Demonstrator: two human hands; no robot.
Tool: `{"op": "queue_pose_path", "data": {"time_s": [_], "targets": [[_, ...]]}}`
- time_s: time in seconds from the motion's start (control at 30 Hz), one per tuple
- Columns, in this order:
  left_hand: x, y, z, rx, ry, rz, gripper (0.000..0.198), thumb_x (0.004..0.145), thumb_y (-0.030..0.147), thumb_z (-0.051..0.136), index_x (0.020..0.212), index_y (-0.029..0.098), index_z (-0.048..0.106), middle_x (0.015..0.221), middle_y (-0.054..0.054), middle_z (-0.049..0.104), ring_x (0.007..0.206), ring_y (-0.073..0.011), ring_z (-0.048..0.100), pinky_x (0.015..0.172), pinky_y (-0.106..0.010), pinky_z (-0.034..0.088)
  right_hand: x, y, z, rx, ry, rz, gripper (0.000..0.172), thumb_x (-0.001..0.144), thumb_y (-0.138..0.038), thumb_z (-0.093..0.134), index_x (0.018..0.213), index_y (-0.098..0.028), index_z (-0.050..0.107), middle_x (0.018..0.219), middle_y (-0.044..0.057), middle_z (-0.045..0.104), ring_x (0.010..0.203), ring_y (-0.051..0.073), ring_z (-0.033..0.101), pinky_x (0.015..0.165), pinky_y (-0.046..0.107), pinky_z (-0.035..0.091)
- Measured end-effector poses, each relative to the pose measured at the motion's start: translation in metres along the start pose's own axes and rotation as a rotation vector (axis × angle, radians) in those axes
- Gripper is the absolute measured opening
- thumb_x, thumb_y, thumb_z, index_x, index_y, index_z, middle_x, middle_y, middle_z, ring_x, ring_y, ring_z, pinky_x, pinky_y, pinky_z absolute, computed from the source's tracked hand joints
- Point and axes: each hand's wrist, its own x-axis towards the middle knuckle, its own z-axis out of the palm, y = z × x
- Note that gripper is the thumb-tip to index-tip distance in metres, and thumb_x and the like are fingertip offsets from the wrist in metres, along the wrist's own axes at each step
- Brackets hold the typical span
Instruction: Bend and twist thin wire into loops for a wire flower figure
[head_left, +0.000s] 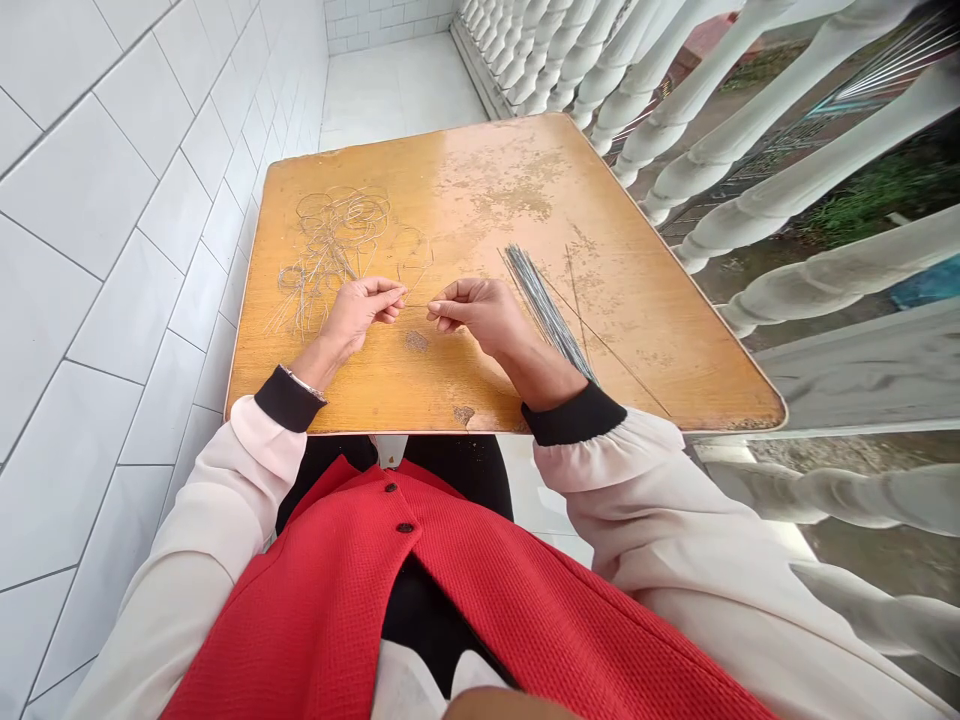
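Near the middle of the wooden table, my left hand (365,308) and my right hand (472,308) face each other, both closed in a pinch. A thin wire (417,305) runs across the small gap between their fingertips, and part of it appears to rise in a faint loop behind them. Its ends are hidden by my fingers. Beyond my left hand lies a tangled heap of bent wire pieces (341,235), several of them curled into loops. A bundle of straight grey wires (544,305) lies just right of my right hand, partly behind my wrist.
A few loose wires (611,345) lie right of the bundle. The worn tabletop (517,190) has peeling patches. A white tiled wall (127,250) stands close on the left. White balusters (720,150) line the right side, with ground and plants beyond.
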Motion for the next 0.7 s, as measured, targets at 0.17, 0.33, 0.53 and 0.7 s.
{"op": "queue_pose_path", "data": {"time_s": [0.17,0.33,0.53,0.7], "targets": [[0.002,-0.001,0.0,-0.005,0.029,-0.005,0.013,0.09,0.009,0.067,0.077,0.013,0.066,0.063,0.005,0.065,0.054,-0.0016,0.056,0.059,-0.016,0.045,0.004,0.002,-0.006,-0.024,0.016,0.016,0.023,0.074,-0.02,0.089,0.066,-0.016,0.068,0.057,0.0,0.063,0.047,0.007,0.053,0.046,0.019,0.043],[0.003,0.0,0.001,-0.03,0.063,-0.006,0.014,0.091,0.008,0.065,0.079,0.013,0.065,0.064,0.005,0.064,0.056,-0.0016,0.056,0.06,-0.016,0.046,0.005,0.002,-0.012,-0.015,0.049,0.026,0.018,0.078,-0.024,0.086,0.071,-0.015,0.072,0.065,0.003,0.069,0.048,0.006,0.052,0.046,0.02,0.042],[0.005,0.0,0.0,0.02,0.085,0.01,0.015,0.092,0.008,0.065,0.078,0.014,0.064,0.066,0.005,0.063,0.057,-0.0019,0.056,0.061,-0.016,0.046,0.001,0.004,-0.01,-0.024,0.006,-0.011,0.044,0.087,-0.059,0.074,0.075,-0.017,0.073,0.068,0.006,0.071,0.05,0.009,0.056,0.048,0.022,0.045],[0.006,-0.003,0.001,0.132,0.119,0.049,0.014,0.092,0.011,0.066,0.078,0.015,0.064,0.065,0.005,0.062,0.056,-0.003,0.055,0.06,-0.017,0.046,0.001,0.003,-0.004,-0.072,-0.048,-0.014,0.041,0.083,-0.054,0.08,0.069,-0.017,0.072,0.059,0.004,0.065,0.047,0.009,0.054,0.047,0.023,0.044]]}}
